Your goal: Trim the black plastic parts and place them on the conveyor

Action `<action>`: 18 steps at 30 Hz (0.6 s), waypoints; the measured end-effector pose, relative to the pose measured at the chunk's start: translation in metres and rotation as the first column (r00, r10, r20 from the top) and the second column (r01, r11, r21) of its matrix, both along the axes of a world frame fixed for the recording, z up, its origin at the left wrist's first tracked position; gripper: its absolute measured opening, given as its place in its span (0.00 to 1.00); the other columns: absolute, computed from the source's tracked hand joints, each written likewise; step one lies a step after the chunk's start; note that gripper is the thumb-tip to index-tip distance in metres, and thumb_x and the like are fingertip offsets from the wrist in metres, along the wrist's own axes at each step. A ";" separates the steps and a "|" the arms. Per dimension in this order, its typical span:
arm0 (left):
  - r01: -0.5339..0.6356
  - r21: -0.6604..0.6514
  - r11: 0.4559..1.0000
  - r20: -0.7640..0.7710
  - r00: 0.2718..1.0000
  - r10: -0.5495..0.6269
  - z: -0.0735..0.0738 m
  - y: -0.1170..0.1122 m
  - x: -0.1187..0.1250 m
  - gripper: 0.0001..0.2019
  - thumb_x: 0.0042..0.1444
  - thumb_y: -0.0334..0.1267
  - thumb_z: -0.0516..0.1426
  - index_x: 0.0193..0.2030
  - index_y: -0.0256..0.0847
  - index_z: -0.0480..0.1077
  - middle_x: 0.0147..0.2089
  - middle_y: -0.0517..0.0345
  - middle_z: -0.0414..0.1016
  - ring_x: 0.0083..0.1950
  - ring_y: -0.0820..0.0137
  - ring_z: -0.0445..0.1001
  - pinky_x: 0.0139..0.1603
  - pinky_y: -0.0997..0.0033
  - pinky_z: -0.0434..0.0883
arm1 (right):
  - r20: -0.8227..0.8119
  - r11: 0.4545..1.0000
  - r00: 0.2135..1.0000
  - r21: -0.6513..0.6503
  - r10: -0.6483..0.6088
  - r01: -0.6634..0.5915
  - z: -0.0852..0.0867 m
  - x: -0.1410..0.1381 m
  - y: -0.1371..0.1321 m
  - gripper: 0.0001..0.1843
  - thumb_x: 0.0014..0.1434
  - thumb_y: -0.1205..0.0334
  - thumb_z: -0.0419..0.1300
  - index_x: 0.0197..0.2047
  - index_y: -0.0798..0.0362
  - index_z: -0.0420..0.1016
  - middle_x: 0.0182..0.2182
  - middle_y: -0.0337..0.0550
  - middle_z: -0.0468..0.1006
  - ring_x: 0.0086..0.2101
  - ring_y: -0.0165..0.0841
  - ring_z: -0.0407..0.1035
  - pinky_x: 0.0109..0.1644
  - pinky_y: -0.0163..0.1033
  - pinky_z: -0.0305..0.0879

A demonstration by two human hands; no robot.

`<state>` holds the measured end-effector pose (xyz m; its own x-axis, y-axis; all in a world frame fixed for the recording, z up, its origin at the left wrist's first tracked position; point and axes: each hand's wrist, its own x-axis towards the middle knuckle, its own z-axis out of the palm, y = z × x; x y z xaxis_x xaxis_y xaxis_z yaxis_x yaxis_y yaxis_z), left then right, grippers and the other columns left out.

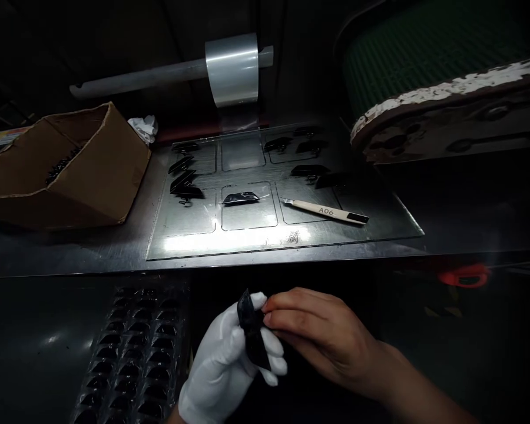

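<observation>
My left hand (223, 347), in a white glove, grips a dark, glossy, elongated part (251, 335) between thumb and fingers, tilted upright near the bottom middle. My bare right hand (322, 330) reaches in from the right, its fingertips pressed together at the part's side; whatever they pinch is hidden. Beyond them, a similar black part (241, 198) with a clear film strip lies on the glass sheet (203, 242). To its right rests a pale-handled craft knife (327, 211) marked A06, blade pointing left.
More black parts (185, 185) lie left and right on the glass. A cardboard box (92, 171) stands at left, a film roll (232, 70) on a bar behind. A clear tray (128, 359) of black pieces sits lower left. Red scissor handles (463, 275) and a large green drum (433, 59) are right.
</observation>
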<state>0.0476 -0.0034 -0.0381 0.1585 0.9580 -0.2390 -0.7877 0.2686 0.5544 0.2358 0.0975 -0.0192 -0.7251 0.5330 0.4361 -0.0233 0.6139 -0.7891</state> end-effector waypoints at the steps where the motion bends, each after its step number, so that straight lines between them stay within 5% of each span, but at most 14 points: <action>1: -0.001 0.017 1.000 -0.001 1.000 0.001 -0.001 0.000 0.002 0.20 0.67 0.45 0.60 0.62 0.41 0.73 0.40 0.50 0.86 0.37 0.66 0.85 0.32 0.77 0.79 | 0.004 0.999 1.000 -0.039 0.007 -0.007 0.000 0.001 0.000 0.21 0.67 0.76 0.61 0.60 0.50 0.73 0.52 0.47 0.80 0.49 0.34 0.76 0.52 0.38 0.75; 3: 0.006 0.041 0.999 0.003 1.000 -0.006 -0.002 0.001 0.004 0.18 0.66 0.44 0.62 0.60 0.42 0.73 0.41 0.52 0.86 0.38 0.67 0.85 0.33 0.78 0.78 | 0.022 0.967 1.000 -0.253 -0.014 0.020 0.002 0.002 -0.001 0.22 0.68 0.71 0.62 0.63 0.47 0.71 0.52 0.46 0.80 0.47 0.33 0.76 0.50 0.37 0.75; 6: 0.047 0.036 0.998 -0.064 0.997 -0.045 0.001 0.003 0.003 0.20 0.60 0.46 0.67 0.56 0.43 0.74 0.39 0.52 0.86 0.38 0.66 0.85 0.36 0.75 0.77 | 0.114 0.784 0.993 -0.617 0.011 0.062 0.005 0.002 -0.001 0.15 0.69 0.57 0.63 0.58 0.47 0.75 0.45 0.42 0.80 0.40 0.32 0.75 0.42 0.35 0.74; 8: 0.084 -0.052 0.995 -0.212 0.973 -0.093 0.008 0.004 -0.001 0.23 0.54 0.48 0.71 0.52 0.40 0.76 0.37 0.52 0.85 0.38 0.64 0.84 0.37 0.68 0.78 | 0.179 0.735 0.982 -0.673 0.058 0.079 0.008 0.000 -0.002 0.11 0.69 0.52 0.63 0.46 0.50 0.79 0.37 0.40 0.79 0.35 0.31 0.73 0.38 0.34 0.71; 10: 0.070 -0.157 0.985 -0.347 0.930 -0.122 0.014 0.005 -0.007 0.22 0.56 0.50 0.69 0.50 0.37 0.76 0.41 0.52 0.84 0.40 0.62 0.82 0.41 0.61 0.80 | 0.226 0.811 0.974 -0.575 0.032 0.107 0.009 -0.004 -0.003 0.10 0.69 0.55 0.63 0.40 0.52 0.78 0.34 0.40 0.77 0.33 0.30 0.71 0.35 0.33 0.68; 13: 0.006 -0.205 0.979 -0.409 0.908 -0.091 0.021 0.008 -0.015 0.17 0.66 0.49 0.60 0.53 0.38 0.75 0.51 0.52 0.80 0.47 0.61 0.80 0.46 0.56 0.80 | 0.156 0.973 0.974 -0.135 -0.167 0.188 0.011 -0.016 -0.006 0.03 0.67 0.67 0.62 0.44 0.55 0.76 0.33 0.42 0.77 0.31 0.31 0.70 0.33 0.35 0.65; 16: -0.058 -0.192 0.980 -0.422 0.906 -0.029 0.026 0.014 -0.026 0.16 0.67 0.46 0.60 0.55 0.40 0.74 0.55 0.51 0.78 0.50 0.60 0.79 0.49 0.55 0.80 | 0.034 0.961 0.973 0.169 -0.229 0.221 0.015 -0.031 -0.001 0.09 0.66 0.72 0.60 0.49 0.56 0.75 0.32 0.45 0.78 0.31 0.33 0.71 0.33 0.36 0.67; 18: -0.099 -0.162 0.982 -0.422 0.907 0.022 0.032 0.020 -0.037 0.16 0.66 0.46 0.61 0.55 0.39 0.74 0.54 0.51 0.78 0.49 0.60 0.79 0.48 0.55 0.80 | 0.101 0.984 0.984 0.108 -0.150 0.139 0.020 -0.042 0.008 0.06 0.68 0.69 0.61 0.47 0.53 0.75 0.32 0.42 0.79 0.31 0.32 0.73 0.34 0.34 0.69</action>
<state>0.0106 0.0162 -0.0065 -0.0496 0.8991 -0.4350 -0.5133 0.3507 0.7833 0.1936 0.1059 0.0009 -0.6895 0.5929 0.4160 0.1530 0.6806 -0.7165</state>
